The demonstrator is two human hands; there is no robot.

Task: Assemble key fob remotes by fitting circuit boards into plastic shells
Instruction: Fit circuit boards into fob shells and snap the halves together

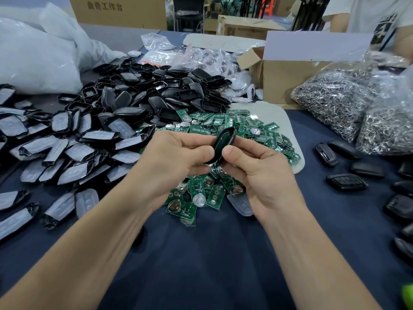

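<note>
Black shell [223, 142] in hands [169, 157] [257, 173] — green boards [214, 195] heaped beneath, shell pile [156, 92] left.

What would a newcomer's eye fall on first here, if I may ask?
At centre, the left hand and right hand pinch a black key fob shell above a heap of green circuit boards. Black shells pile up at left; bags of metal rings sit far right.

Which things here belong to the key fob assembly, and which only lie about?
In the job: black plastic shell, held by left hand and right hand; pile of green circuit boards; heap of black plastic shells.
Lying about: clear bags of metal rings; brown cardboard box; white plastic bag.
</note>
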